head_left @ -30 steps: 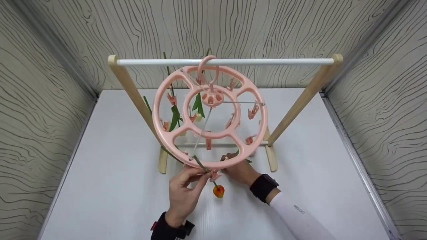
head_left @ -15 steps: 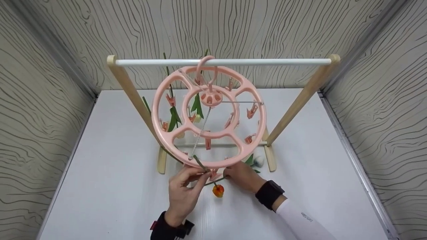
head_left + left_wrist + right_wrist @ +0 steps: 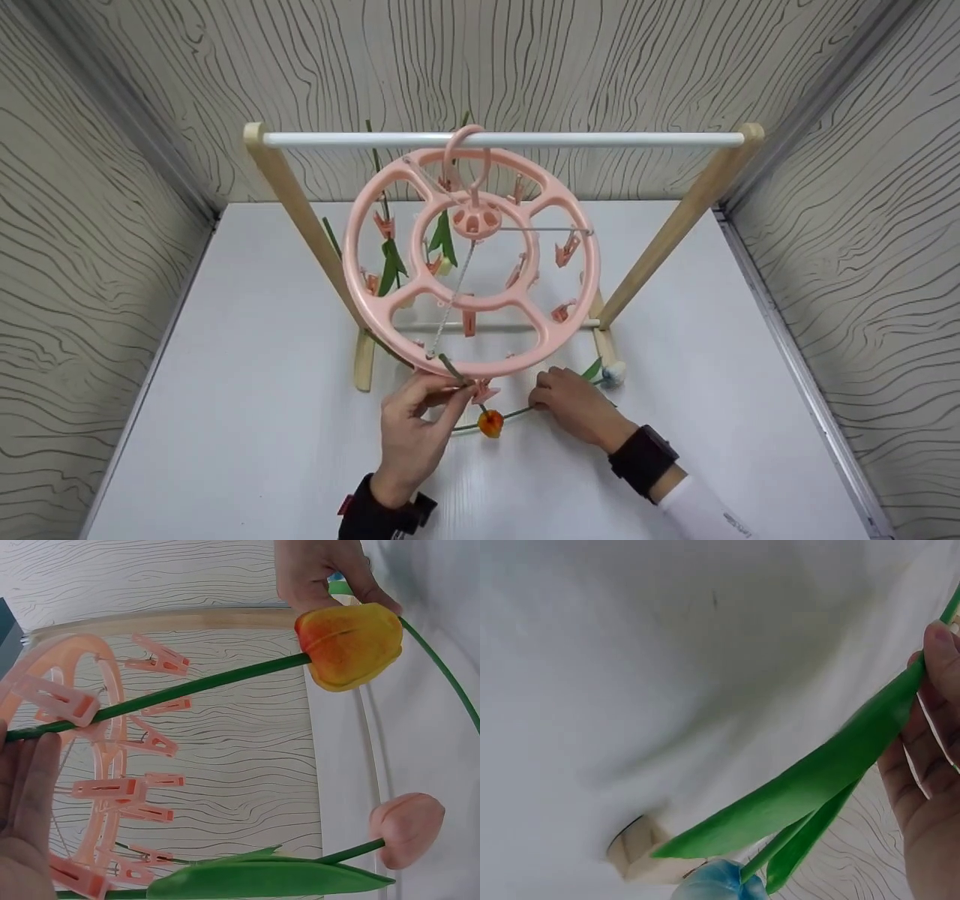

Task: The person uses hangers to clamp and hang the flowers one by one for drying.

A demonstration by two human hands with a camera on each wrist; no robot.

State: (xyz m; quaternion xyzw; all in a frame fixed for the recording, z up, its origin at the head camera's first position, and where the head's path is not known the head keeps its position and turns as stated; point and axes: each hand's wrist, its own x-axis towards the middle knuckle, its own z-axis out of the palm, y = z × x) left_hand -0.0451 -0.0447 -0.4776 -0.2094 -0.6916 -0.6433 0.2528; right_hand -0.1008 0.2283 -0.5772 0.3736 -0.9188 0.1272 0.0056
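My left hand (image 3: 414, 439) pinches the stem of an orange-yellow tulip (image 3: 491, 424) just under the front rim of a round pink clip hanger (image 3: 491, 370). In the left wrist view, a pink clip (image 3: 56, 699) sits across that stem beside my fingertips (image 3: 45, 772), and the bloom points away from the hanger. My right hand (image 3: 577, 409) holds a blue-and-white tulip (image 3: 716, 883) by its stem, right of the orange bloom. Its bloom lies to the right, near the stand's foot, and its bare stem runs leftward behind the orange bloom. Green leaves (image 3: 802, 787) spread below my right fingers.
The hanger hooks over the white bar (image 3: 630, 139) of a wooden stand (image 3: 675, 232). Several more clips hang from it, and tulips hang at its left, one with a pink bloom (image 3: 409, 831). A white tabletop (image 3: 720, 360) lies below, with patterned walls around.
My right hand has come out from under the hanger's front rim, moving right and toward me with the blue-and-white tulip. My left hand stays in place on the orange tulip's stem.
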